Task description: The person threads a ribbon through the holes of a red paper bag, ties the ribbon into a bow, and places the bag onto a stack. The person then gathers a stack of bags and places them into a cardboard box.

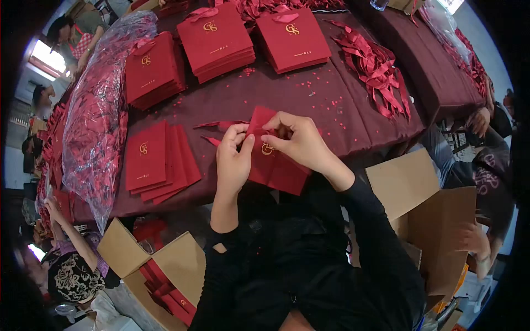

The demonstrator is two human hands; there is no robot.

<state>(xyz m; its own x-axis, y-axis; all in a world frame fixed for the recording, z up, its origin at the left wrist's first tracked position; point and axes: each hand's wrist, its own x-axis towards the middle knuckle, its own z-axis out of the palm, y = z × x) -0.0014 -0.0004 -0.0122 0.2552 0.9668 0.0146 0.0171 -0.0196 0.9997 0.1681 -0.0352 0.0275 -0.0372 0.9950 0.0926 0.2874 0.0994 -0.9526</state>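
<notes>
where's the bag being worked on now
In the head view's centre, the red bag is in the left hand and right hand, right of the fanned bags.

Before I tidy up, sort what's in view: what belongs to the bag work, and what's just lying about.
Likely part of the job: red bag being handled, ribbon pile, fanned bags, stacked bags with ribbons.

Apparently just lying about: scattered red scraps, clear cup at the picture's top edge.

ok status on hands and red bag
Left hand holding red bag by edge. Right hand at its upper part, grip unclear. Ribbon ends beside left hand; nothing visibly blocking.
</notes>
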